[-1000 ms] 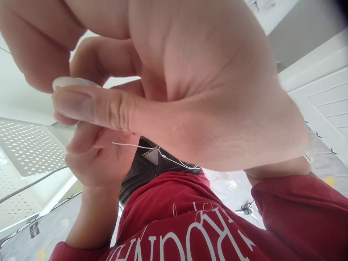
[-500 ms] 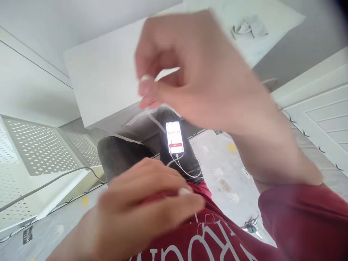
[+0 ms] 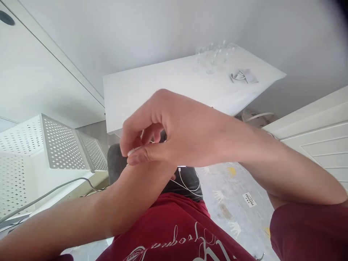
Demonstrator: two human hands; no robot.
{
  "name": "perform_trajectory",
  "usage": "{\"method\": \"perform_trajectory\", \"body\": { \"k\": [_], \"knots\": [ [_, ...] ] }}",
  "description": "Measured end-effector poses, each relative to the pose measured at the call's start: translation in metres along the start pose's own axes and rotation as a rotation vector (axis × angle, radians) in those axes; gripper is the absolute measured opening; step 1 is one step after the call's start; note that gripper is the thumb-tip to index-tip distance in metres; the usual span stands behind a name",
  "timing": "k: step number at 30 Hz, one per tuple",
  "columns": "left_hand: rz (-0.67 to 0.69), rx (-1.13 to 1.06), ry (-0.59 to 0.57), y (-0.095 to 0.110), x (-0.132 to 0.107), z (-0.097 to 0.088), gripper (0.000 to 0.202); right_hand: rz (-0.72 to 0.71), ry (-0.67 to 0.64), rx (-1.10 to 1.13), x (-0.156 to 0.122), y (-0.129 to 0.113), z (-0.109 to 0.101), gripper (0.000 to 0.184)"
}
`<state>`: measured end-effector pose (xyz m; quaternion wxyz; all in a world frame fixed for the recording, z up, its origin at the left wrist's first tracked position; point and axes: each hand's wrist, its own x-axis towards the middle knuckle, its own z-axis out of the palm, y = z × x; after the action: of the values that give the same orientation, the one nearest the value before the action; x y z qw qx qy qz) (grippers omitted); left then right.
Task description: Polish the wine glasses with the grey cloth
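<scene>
My right hand [image 3: 174,134] is in the middle of the view, thumb and index finger pressed together. Whatever they may hold is too small to make out. Its fingertips are over my left wrist, seemingly close to it. My left hand [image 3: 165,169] reaches in below and behind the right one, which covers most of its fingers. On my dark-trousered leg, a bright edge of the phone [image 3: 181,166] shows under my hands, with a white charging cable [image 3: 187,187] running from it. Most of the phone is hidden.
A white table [image 3: 141,83] stands ahead, bearing several clear glasses [image 3: 214,58] and a crumpled grey cloth [image 3: 244,76]. Perforated white baskets [image 3: 63,141] and a grey cord [image 3: 54,192] are at left. A patterned grey cover [image 3: 217,214] lies beneath me; a white panelled piece [image 3: 326,137] stands right.
My right hand has come down over my left wrist. My left hand has moved forward and beneath it, now mostly hidden. The view has tilted up, showing glasses on the table; the phone is largely covered.
</scene>
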<state>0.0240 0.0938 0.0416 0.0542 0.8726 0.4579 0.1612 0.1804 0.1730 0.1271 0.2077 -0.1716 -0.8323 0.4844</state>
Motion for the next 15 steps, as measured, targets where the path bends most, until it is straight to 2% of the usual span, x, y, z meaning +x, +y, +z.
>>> {"method": "perform_trajectory", "body": {
  "k": [2,4,7,10,12,15],
  "knots": [
    [-0.005,0.077,-0.075,0.000,-0.008,-0.002,0.015,-0.011,0.022,-0.035,-0.003,0.002,0.001,0.017],
    [-0.010,0.218,-0.212,-0.002,-0.013,-0.004,0.014,0.007,0.040,-0.009,-0.004,0.005,0.001,0.011],
    [0.027,0.409,-0.399,-0.010,-0.017,-0.005,0.016,0.027,0.057,0.182,-0.008,0.014,0.005,0.014],
    [0.053,0.493,-0.388,-0.020,-0.020,-0.002,0.018,0.026,0.118,0.511,-0.016,0.032,0.020,0.010],
    [0.035,0.507,-0.343,-0.023,-0.022,0.002,0.021,0.041,0.229,0.709,-0.023,0.048,0.038,0.011],
    [0.014,0.507,-0.354,-0.019,-0.026,0.009,0.027,0.123,0.417,0.804,-0.032,0.071,0.070,0.015]
  ]
}}
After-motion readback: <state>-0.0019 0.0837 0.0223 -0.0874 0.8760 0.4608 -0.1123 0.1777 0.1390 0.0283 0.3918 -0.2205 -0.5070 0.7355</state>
